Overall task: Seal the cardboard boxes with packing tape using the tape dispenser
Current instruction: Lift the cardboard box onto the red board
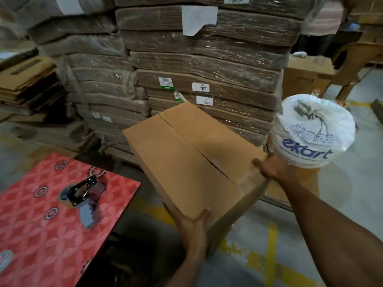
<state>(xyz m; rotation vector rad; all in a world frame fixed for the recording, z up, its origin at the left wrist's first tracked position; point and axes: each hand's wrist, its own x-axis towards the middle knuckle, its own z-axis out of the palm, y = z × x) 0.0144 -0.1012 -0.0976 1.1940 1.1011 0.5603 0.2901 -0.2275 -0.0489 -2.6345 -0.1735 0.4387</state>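
Note:
A brown cardboard box (178, 162) is held tilted in the air at centre, its two top flaps closed with an open seam running diagonally between them. My left hand (193, 223) grips its near left corner, thumb on top. My right hand (269, 167) grips its near right corner, fingers curled over the edge. The black tape dispenser (83, 190) lies on a red patterned table (37, 235) at lower left, away from both hands.
Tall stacks of shrink-wrapped flat cardboard (203, 65) stand right behind the box. A white tied plastic sack (310, 133) sits at right on another box. Loose flattened cartons (29, 85) lie at far left. A person (325, 21) stands at upper right. Yellow lines mark the concrete floor (269, 255).

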